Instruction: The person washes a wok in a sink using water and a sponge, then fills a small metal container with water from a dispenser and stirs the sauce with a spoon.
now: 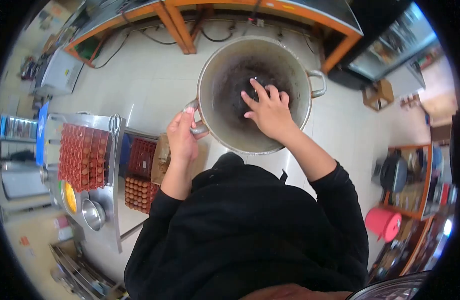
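A large metal pot (pixel 220 125) with a darkened, stained inside is in front of me, its opening facing up toward the camera. My left hand (pixel 182 131) is closed around the loop handle on the pot's left side. Over the pot's opening, my right hand (pixel 270 107) has its fingers spread, with nothing held in them. Whether its fingertips touch the inside of the pot I cannot tell. The right loop handle (pixel 318 83) of the pot is free.
On the left, a steel table (pixel 115 200) carries stacked red egg trays (pixel 82 157), a metal bowl (pixel 93 215) and a container of yellow food (pixel 70 196). More eggs (pixel 138 194) sit lower beside it. Orange-framed tables (pixel 177 25) stand ahead; a pink bucket (pixel 382 223) is at right.
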Demonstrator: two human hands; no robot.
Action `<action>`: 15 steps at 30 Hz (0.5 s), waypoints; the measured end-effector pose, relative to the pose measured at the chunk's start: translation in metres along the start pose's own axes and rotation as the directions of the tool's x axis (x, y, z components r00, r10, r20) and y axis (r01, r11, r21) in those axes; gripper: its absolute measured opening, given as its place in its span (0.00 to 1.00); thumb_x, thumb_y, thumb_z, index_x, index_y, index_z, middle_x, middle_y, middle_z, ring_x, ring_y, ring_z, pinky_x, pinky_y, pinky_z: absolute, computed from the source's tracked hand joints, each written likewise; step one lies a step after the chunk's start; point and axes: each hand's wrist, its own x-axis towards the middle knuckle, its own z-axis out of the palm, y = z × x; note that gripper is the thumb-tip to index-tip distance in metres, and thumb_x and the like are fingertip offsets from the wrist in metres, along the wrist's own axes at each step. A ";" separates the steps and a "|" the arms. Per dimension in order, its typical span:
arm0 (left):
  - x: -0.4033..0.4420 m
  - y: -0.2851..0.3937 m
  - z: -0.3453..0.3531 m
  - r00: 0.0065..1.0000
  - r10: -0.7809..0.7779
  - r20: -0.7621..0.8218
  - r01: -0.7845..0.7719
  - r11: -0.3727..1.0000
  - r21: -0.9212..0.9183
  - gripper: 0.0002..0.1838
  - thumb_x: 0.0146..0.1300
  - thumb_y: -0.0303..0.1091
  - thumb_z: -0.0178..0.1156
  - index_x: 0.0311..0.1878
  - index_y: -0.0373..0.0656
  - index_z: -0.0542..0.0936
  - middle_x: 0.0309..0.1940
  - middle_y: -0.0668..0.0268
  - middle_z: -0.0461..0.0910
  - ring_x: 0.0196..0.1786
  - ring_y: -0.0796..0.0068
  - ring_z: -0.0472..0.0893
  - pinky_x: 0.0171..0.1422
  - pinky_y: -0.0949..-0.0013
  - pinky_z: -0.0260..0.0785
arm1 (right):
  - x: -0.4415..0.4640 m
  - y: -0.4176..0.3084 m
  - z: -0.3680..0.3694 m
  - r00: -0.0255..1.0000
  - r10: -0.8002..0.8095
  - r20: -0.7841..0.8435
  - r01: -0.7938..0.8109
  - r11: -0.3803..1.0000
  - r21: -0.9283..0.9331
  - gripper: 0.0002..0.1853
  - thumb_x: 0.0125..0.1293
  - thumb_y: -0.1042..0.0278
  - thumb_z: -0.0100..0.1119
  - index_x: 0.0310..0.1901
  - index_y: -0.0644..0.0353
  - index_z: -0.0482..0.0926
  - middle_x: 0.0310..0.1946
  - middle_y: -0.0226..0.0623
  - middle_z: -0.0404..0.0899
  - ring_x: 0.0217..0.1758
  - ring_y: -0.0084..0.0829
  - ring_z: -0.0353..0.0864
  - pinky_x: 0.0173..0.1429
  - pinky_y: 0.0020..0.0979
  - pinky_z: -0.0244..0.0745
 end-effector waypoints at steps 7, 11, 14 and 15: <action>0.137 -0.006 -0.015 0.965 -0.003 -0.263 -0.007 0.999 -0.037 0.18 0.65 0.41 0.56 0.21 0.47 0.64 0.44 0.56 0.78 0.31 0.71 0.81 0.25 0.69 0.79 | 0.120 0.061 0.045 0.918 -0.206 0.340 0.164 0.975 0.146 0.21 0.62 0.46 0.52 0.51 0.44 0.80 0.63 0.30 0.65 0.65 0.43 0.57 0.59 0.46 0.54; 0.222 0.016 -0.029 0.961 0.023 -0.276 -0.036 0.998 -0.044 0.18 0.65 0.41 0.56 0.22 0.46 0.65 0.43 0.58 0.78 0.31 0.74 0.81 0.25 0.70 0.79 | 0.187 0.094 0.045 0.894 -0.247 0.373 0.102 0.924 0.368 0.15 0.64 0.51 0.52 0.43 0.48 0.83 0.46 0.26 0.78 0.62 0.35 0.63 0.60 0.44 0.53; 0.293 0.033 -0.033 0.940 0.085 -0.330 -0.088 0.996 0.006 0.17 0.64 0.41 0.56 0.24 0.45 0.65 0.40 0.59 0.79 0.29 0.74 0.80 0.25 0.71 0.80 | 0.234 0.124 0.052 0.984 -0.107 0.141 0.032 0.892 0.452 0.10 0.62 0.59 0.57 0.38 0.52 0.84 0.37 0.27 0.82 0.55 0.32 0.70 0.59 0.40 0.57; 0.315 0.040 -0.032 0.939 0.111 -0.325 -0.113 0.994 0.014 0.16 0.64 0.41 0.56 0.24 0.45 0.66 0.40 0.59 0.79 0.29 0.73 0.80 0.26 0.71 0.80 | 0.245 0.136 0.055 0.999 -0.023 0.029 0.007 0.889 0.459 0.08 0.62 0.62 0.58 0.36 0.54 0.83 0.35 0.28 0.82 0.53 0.32 0.73 0.58 0.38 0.59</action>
